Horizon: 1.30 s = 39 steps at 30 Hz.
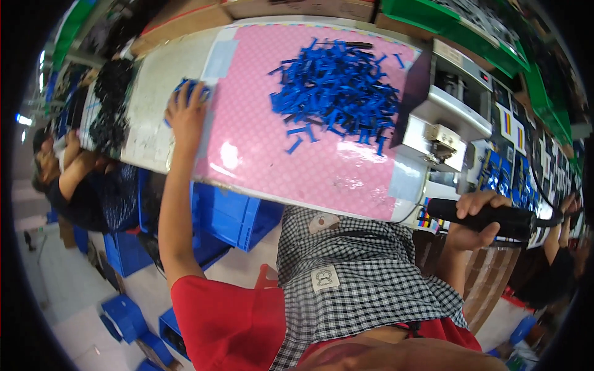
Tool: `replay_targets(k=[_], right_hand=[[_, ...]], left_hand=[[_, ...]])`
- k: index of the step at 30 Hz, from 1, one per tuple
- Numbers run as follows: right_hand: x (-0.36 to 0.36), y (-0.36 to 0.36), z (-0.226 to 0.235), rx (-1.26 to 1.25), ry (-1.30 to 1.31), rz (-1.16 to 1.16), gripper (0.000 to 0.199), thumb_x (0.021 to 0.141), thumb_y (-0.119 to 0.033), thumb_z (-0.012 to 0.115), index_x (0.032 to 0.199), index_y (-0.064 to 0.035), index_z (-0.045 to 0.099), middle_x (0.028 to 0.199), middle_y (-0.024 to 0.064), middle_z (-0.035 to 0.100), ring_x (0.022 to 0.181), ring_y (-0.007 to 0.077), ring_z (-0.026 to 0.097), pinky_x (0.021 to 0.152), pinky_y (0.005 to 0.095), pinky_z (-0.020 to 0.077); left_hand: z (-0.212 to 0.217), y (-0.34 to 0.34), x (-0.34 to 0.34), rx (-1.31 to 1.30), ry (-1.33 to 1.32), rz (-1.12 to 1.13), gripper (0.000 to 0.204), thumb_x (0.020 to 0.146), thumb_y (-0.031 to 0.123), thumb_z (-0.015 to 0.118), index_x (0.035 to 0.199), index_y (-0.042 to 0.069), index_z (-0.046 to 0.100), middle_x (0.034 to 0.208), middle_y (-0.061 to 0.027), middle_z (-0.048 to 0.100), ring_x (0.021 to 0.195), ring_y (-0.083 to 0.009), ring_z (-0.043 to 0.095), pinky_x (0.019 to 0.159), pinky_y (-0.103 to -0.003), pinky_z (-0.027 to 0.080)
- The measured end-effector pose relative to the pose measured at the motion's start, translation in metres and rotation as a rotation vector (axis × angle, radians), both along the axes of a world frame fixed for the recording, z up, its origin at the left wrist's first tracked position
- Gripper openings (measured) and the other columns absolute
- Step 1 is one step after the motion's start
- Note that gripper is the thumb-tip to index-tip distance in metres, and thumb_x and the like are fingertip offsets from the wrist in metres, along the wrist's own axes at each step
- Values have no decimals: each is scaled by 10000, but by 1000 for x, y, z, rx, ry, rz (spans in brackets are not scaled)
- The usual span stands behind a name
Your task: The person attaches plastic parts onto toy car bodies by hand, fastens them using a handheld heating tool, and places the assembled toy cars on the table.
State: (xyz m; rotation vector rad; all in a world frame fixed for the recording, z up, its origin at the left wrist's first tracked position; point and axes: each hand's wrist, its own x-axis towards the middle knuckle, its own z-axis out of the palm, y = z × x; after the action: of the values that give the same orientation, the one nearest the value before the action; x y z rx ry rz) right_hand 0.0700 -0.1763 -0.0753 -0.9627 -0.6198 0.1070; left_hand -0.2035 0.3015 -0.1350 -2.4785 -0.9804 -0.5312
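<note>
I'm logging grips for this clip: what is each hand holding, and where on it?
The right hand wraps the middle of a black cylindrical tool handle. The left hand presses on a small bunch of blue strips, not clearly gripping.

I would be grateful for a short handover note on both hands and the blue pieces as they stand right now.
Left hand: stretched to the far left of the pink mat, fingers closed over a small bunch of blue pieces.
Right hand: gripping a black cylindrical handle with a cable, beside the table edge.
Main pile of blue pieces: loose on the mat, next to the grey machine.
Done: one bunch separated from the pile.
Left: the large pile lies unsorted; a few strays sit near it.
</note>
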Motion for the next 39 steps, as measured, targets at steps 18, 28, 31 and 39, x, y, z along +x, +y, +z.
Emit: replay_targets(k=[18, 28, 31, 39], right_hand=[[19, -61, -19, -221, -305, -420, 464, 767, -124, 704, 1074, -39, 367, 817, 99, 552, 657, 149, 547, 616, 267, 476], [24, -43, 0, -289, -317, -429, 503, 788, -323, 727, 1012, -51, 368, 754, 96, 475, 608, 165, 499, 553, 292, 471], [25, -38, -4, -197, -328, -406, 462, 767, -179, 723, 1060, -58, 386, 768, 78, 564, 649, 140, 561, 607, 246, 465], [21, -30, 3, -199, -239, -478, 541, 773, -424, 729, 1008, -73, 392, 729, 86, 490, 548, 160, 482, 512, 282, 448]], left_hand=[[47, -371, 272, -1138, -257, -1293, 691, 724, 28, 684, 1324, -7, 342, 1343, -263, 349, 1240, -451, 327, 1053, -490, 271], [28, -375, 350, -1126, -154, -901, 746, 678, 212, 756, 1267, -58, 387, 1176, -248, 490, 1066, -400, 455, 936, -436, 391], [32, -363, 332, -1113, -202, -1041, 694, 636, 34, 648, 1275, -36, 388, 1204, -222, 476, 1069, -407, 427, 958, -432, 369], [93, -305, 177, -963, 2, -1224, 690, 649, -6, 611, 1313, 40, 430, 1231, -126, 497, 1085, -341, 443, 947, -441, 370]])
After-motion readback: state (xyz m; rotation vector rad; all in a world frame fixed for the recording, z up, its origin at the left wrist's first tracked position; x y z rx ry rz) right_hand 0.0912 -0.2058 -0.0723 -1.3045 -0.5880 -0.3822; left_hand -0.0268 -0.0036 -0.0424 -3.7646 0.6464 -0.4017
